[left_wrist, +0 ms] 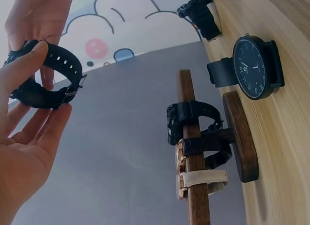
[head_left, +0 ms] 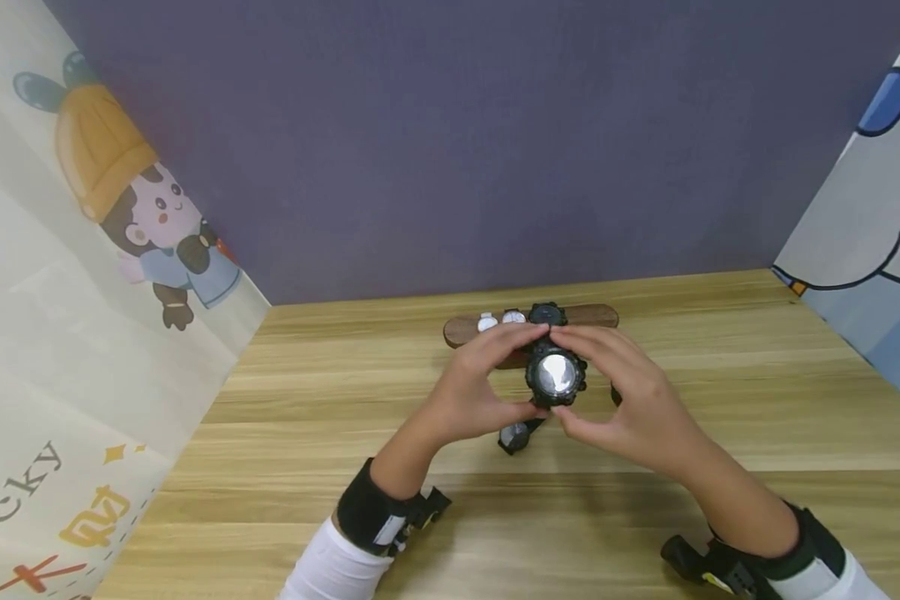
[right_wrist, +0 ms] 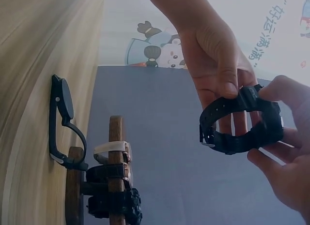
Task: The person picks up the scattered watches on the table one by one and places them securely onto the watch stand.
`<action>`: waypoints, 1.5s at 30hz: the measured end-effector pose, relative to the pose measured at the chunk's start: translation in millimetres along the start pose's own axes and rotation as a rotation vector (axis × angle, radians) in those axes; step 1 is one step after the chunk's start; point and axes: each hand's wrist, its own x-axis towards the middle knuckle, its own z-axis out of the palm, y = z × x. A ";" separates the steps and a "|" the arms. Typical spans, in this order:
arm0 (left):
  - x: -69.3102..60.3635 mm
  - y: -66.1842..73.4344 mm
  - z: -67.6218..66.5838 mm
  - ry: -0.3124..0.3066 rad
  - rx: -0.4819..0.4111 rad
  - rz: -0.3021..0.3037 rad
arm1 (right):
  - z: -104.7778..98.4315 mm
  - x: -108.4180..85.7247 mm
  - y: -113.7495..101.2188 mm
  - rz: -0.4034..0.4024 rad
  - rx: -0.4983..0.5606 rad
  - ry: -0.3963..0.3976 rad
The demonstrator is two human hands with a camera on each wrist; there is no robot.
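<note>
Both hands hold a chunky black wristwatch (head_left: pixel 557 375) above the table, its round face bright with reflected light. My left hand (head_left: pixel 468 392) pinches it from the left, thumb below and fingers above. From the right, my right hand (head_left: pixel 637 392) grips it in the same way. In the right wrist view the strap (right_wrist: pixel 218 111) forms a closed loop, with its buckle fastened at one side. Behind the hands, a wooden watch stand (head_left: pixel 596 315) carries a black watch (left_wrist: pixel 181 119), a dark-strapped watch (left_wrist: pixel 193 145) and a white-strapped watch (left_wrist: pixel 203 178).
On the table (head_left: pixel 330 400), a black-dial watch (left_wrist: pixel 250 67) lies in front of the stand. Another black watch (left_wrist: pixel 201 17) rests farther right, mostly hidden by my right hand in the head view. A dark panel (head_left: pixel 457 150) stands behind the table; printed walls flank it.
</note>
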 end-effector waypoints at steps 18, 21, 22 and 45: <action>2.3 6.0 3.2 0.094 -0.166 0.004 | -10.8 0.1 5.5 0.014 0.144 -0.071; 2.2 6.3 3.6 0.091 -0.167 0.015 | -11.4 -0.8 5.7 0.026 0.158 -0.075; 2.3 6.4 3.8 0.089 -0.165 0.015 | -11.5 -0.9 5.9 0.024 0.161 -0.073; -4.3 -8.6 -25.1 0.198 -0.051 -0.165 | -35.6 0.6 34.4 0.088 0.168 0.020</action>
